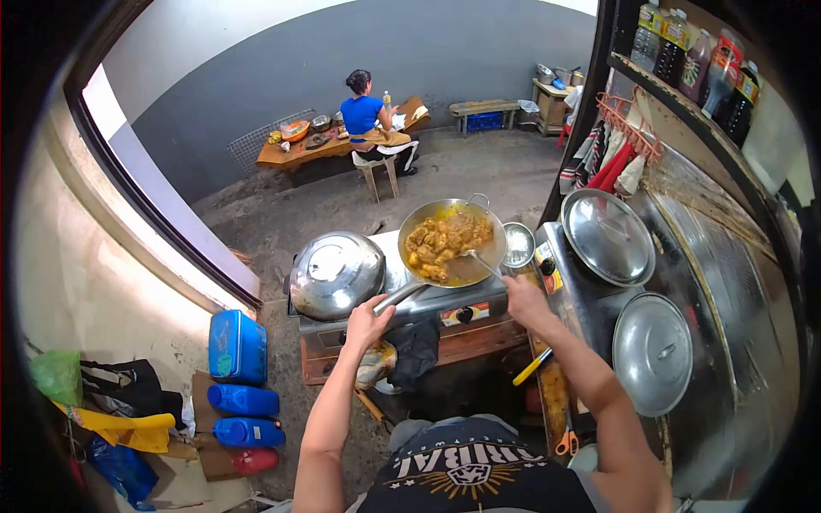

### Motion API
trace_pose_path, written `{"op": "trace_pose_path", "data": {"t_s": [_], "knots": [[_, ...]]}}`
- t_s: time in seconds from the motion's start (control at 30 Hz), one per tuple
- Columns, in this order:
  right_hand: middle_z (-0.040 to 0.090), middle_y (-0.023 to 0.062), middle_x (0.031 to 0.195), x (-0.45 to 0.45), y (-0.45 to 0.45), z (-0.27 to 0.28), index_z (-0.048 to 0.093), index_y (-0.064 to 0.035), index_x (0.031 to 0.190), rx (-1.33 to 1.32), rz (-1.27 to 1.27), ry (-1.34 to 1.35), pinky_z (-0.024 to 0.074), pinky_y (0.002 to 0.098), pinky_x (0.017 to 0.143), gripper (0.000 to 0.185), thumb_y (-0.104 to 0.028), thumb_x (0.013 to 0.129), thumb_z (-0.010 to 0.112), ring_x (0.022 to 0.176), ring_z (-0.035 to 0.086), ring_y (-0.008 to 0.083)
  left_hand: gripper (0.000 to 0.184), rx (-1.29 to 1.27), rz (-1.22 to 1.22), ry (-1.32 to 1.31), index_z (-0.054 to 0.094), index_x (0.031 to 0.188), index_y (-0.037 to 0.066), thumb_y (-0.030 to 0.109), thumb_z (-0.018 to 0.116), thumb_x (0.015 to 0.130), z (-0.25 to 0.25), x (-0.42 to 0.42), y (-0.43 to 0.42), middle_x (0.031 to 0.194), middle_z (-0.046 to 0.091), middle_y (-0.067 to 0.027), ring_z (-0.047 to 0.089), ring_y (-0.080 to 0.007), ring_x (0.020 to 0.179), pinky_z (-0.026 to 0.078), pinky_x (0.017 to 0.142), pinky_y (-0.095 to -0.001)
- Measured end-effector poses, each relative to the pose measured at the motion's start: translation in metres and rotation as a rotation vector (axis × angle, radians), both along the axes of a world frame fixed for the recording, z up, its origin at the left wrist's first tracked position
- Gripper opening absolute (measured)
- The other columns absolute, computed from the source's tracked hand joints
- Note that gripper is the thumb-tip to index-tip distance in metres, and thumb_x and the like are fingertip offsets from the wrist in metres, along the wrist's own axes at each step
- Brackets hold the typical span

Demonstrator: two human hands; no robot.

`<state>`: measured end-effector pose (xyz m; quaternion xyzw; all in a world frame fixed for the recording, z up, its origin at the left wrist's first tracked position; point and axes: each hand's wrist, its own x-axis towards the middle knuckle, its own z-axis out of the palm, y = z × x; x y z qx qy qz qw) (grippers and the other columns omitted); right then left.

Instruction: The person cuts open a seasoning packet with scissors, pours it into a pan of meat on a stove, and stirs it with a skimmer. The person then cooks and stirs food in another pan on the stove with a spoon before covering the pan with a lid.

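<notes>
Pan (pixel 499 250) sits close between lid (pixel 338 280) and bowl (pixel 518 246), hands (pixel 369 325) (pixel 525 301) curled round handle (pixel 407 295) and spatula (pixel 487 266).

Frying pan (pixel 423 215): smooth, shiny metal
Round lid (pixel 605 239), three o'clock: glossy metal
Blue containers (pixel 244 344), eight o'clock: smooth plastic
Bottles (pixel 696 63), two o'clock: glossy plastic
Wall (pixel 479 64), twelve o'clock: matt
Floor (pixel 316 205): rough
</notes>
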<state>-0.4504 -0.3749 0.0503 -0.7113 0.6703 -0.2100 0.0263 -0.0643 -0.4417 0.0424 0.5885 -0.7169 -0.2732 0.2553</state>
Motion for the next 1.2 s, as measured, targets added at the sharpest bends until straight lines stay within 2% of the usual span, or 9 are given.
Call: {"op": "trace_pose_path", "data": {"t_s": [0.2, 0.37, 0.47, 0.6, 0.83, 0.87, 1.0, 1.1, 1.2], "knots": [[0.066, 0.0190, 0.098, 0.053, -0.019, 0.055, 0.067, -0.0088, 0.117, -0.080, 0.088, -0.034, 0.0555, 0.0470, 0.076, 0.028, -0.006, 0.091, 0.059, 0.087, 0.066, 0.0386, 0.045, -0.045, 0.017, -0.038, 0.073, 0.121, 0.014, 0.043, 0.070, 0.087, -0.004, 0.005, -0.002, 0.076, 0.072, -0.0192, 0.073, -0.0368, 0.078, 0.057, 0.076, -0.0465], [0.065, 0.0179, 0.108, 0.071, -0.042, -0.017, 0.070, -0.0139, 0.120, -0.100, 0.200, -0.069, 0.0558, 0.0451, 0.083, 0.033, -0.004, 0.090, 0.059, 0.097, 0.067, 0.0386, 0.043, -0.068, 0.015, 0.002, 0.074, 0.119, 0.014, 0.042, 0.071, 0.087, 0.000, 0.013, -0.006, 0.078, 0.073, -0.0199, 0.072, -0.0380, 0.079, 0.057, 0.076, -0.0467], [0.065, 0.0132, 0.109, 0.046, -0.008, 0.024, 0.073, -0.0151, 0.118, 0.126, 0.059, 0.001, 0.0544, 0.0464, 0.083, 0.034, -0.003, 0.089, 0.060, 0.095, 0.066, 0.0366, 0.042, -0.100, 0.014, 0.008, 0.074, 0.119, 0.014, 0.041, 0.071, 0.087, -0.009, 0.018, -0.010, 0.079, 0.073, -0.0205, 0.072, -0.0384, 0.080, 0.057, 0.076, -0.0471], [0.067, 0.0188, 0.095, 0.008, 0.001, 0.056, 0.071, -0.0071, 0.116, -0.065, 0.046, -0.066, 0.0539, 0.0469, 0.080, 0.028, -0.003, 0.090, 0.060, 0.090, 0.066, 0.0394, 0.042, -0.063, 0.002, 0.027, 0.074, 0.119, 0.014, 0.040, 0.071, 0.086, -0.004, 0.021, -0.013, 0.077, 0.072, -0.0201, 0.072, -0.0384, 0.079, 0.057, 0.076, -0.0480], [0.064, 0.0269, 0.076, -0.024, -0.107, -0.061, 0.067, 0.0049, 0.105, -0.107, -0.073, -0.101, 0.0510, 0.0565, 0.075, 0.024, -0.010, 0.095, 0.051, 0.078, 0.063, 0.0505, 0.042, -0.026, -0.007, 0.016, 0.072, 0.120, 0.015, 0.040, 0.070, 0.087, 0.002, 0.020, -0.014, 0.076, 0.072, -0.0198, 0.072, -0.0378, 0.079, 0.057, 0.076, -0.0476], [0.071, 0.0229, 0.085, -0.046, -0.136, -0.114, 0.069, 0.0016, 0.115, -0.122, -0.045, -0.080, 0.0542, 0.0493, 0.070, 0.029, -0.013, 0.097, 0.052, 0.076, 0.069, 0.0407, 0.043, -0.027, -0.006, 0.016, 0.072, 0.121, 0.015, 0.041, 0.070, 0.087, 0.001, 0.020, -0.014, 0.076, 0.072, -0.0188, 0.073, -0.0368, 0.079, 0.057, 0.076, -0.0468], [0.059, -0.0013, 0.073, 0.015, -0.125, -0.015, 0.072, -0.0016, 0.117, 0.602, -0.282, -0.804, 0.0423, 0.0261, 0.050, 0.031, -0.023, 0.100, 0.057, 0.058, 0.053, 0.0091, 0.044, -0.027, -0.005, 0.002, 0.072, 0.123, 0.016, 0.042, 0.070, 0.087, -0.003, 0.020, -0.016, 0.076, 0.073, -0.0178, 0.073, -0.0358, 0.080, 0.057, 0.076, -0.0462], [0.069, 0.0062, 0.080, 0.002, -0.123, -0.026, 0.070, -0.0015, 0.121, 0.403, -0.081, -0.461, 0.0498, 0.0323, 0.058, 0.033, -0.021, 0.099, 0.055, 0.064, 0.063, 0.0168, 0.039, -0.017, -0.019, 0.041, 0.073, 0.117, 0.015, 0.040, 0.070, 0.087, 0.001, 0.022, -0.015, 0.080, 0.072, -0.0217, 0.072, -0.0404, 0.081, 0.057, 0.077, -0.0491], [0.075, 0.0204, 0.101, 0.009, -0.085, -0.004, 0.067, 0.0004, 0.124, 0.163, 0.019, -0.212, 0.0552, 0.0418, 0.084, 0.033, -0.012, 0.094, 0.057, 0.094, 0.072, 0.0352, 0.039, -0.018, -0.027, 0.029, 0.073, 0.117, 0.015, 0.040, 0.070, 0.087, -0.003, 0.023, -0.019, 0.081, 0.072, -0.0221, 0.072, -0.0403, 0.082, 0.057, 0.078, -0.0496]]}}
